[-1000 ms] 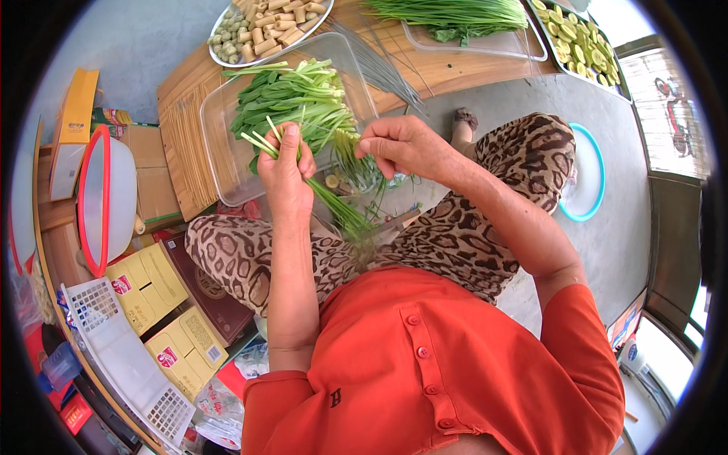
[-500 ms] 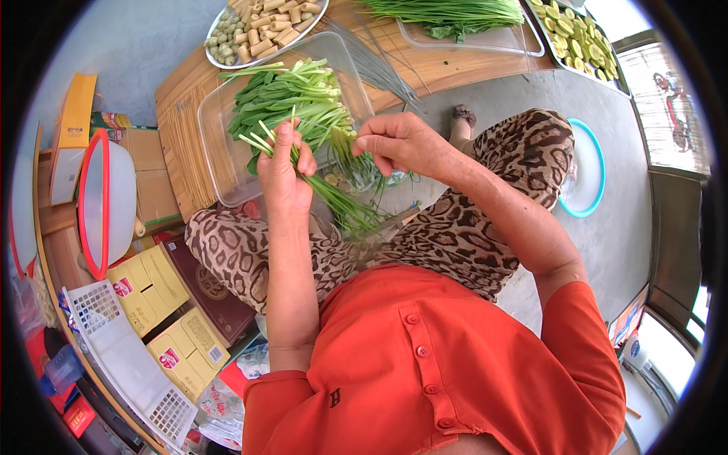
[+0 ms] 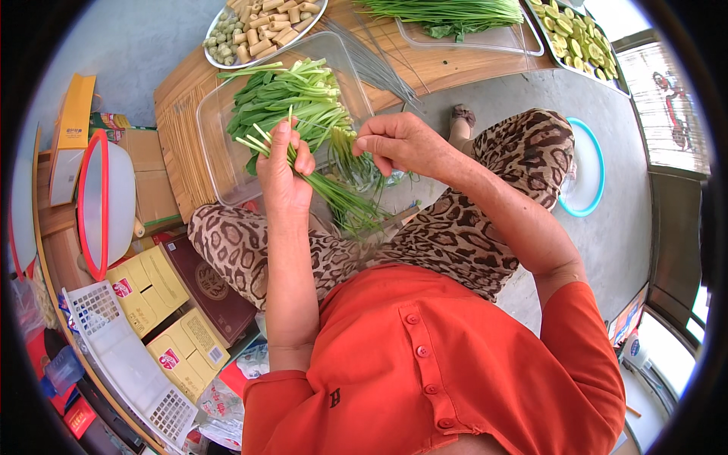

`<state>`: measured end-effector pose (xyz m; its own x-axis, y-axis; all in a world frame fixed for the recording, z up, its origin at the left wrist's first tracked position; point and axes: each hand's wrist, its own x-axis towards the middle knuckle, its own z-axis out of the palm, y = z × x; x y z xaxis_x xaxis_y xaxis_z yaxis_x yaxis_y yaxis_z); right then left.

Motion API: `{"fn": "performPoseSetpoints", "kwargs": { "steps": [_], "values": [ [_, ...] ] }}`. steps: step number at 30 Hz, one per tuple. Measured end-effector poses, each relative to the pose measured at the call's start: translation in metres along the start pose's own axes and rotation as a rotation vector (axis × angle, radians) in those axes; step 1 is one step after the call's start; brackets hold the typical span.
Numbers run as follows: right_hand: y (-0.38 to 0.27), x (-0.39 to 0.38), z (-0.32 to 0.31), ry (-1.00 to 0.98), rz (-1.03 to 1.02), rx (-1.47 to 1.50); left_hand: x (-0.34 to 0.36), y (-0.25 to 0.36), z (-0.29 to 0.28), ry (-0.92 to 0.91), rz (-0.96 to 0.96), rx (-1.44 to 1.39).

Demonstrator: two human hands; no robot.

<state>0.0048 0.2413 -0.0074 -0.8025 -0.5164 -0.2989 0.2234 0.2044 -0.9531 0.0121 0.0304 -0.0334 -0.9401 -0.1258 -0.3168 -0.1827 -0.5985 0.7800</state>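
A small bunch of garlic chives [image 3: 337, 199] is gripped in my left hand [image 3: 287, 171]. Its pale stem ends stick out past my thumb, and the green leaves trail down toward my lap. My right hand [image 3: 400, 142] is closed, thumb against curled fingers, to the right of the bunch. Limp dark green strands [image 3: 345, 155] hang just beneath it; whether its fingers grip any is hidden. Beyond my left hand, a clear plastic tub [image 3: 208, 163] holds leafy greens with pale stems [image 3: 292, 98].
On the wooden table [image 3: 178, 129] lie thin skewers [image 3: 199, 125] and a plate of tan rolls and round balls [image 3: 265, 30]. Long chives [image 3: 455, 11] fill another clear tray, beside a tray of sliced green pieces [image 3: 576, 42]. A blue-rimmed basin [image 3: 603, 171] stands right; yellow boxes [image 3: 186, 353] lie left.
Almost nothing differs. My left hand and its bunch of garlic chives have shifted very slightly, while my right hand stays in nearly the same place.
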Motion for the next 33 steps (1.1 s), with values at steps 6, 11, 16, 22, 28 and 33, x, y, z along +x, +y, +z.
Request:
{"fn": "performPoseSetpoints", "kwargs": {
  "steps": [6, 11, 16, 22, 28, 33],
  "values": [
    [-0.001, -0.001, -0.001, 0.005, 0.012, -0.011, 0.001, -0.001, 0.000, 0.000, -0.003, 0.000],
    [0.002, 0.000, 0.000, 0.000, 0.002, -0.002, 0.001, -0.001, -0.001, 0.008, 0.005, 0.026],
    [0.005, 0.001, 0.000, -0.003, 0.005, -0.002, -0.003, 0.001, 0.003, 0.021, 0.031, 0.092],
    [0.004, 0.001, 0.000, 0.009, -0.008, -0.018, -0.006, 0.000, 0.007, 0.009, 0.024, 0.152],
    [0.005, 0.002, 0.002, 0.036, -0.015, -0.011, -0.010, -0.005, 0.007, -0.073, -0.051, 0.239],
    [0.003, 0.002, -0.001, 0.046, -0.002, -0.023, -0.016, -0.010, 0.014, -0.115, -0.036, 0.256]
  ]
}}
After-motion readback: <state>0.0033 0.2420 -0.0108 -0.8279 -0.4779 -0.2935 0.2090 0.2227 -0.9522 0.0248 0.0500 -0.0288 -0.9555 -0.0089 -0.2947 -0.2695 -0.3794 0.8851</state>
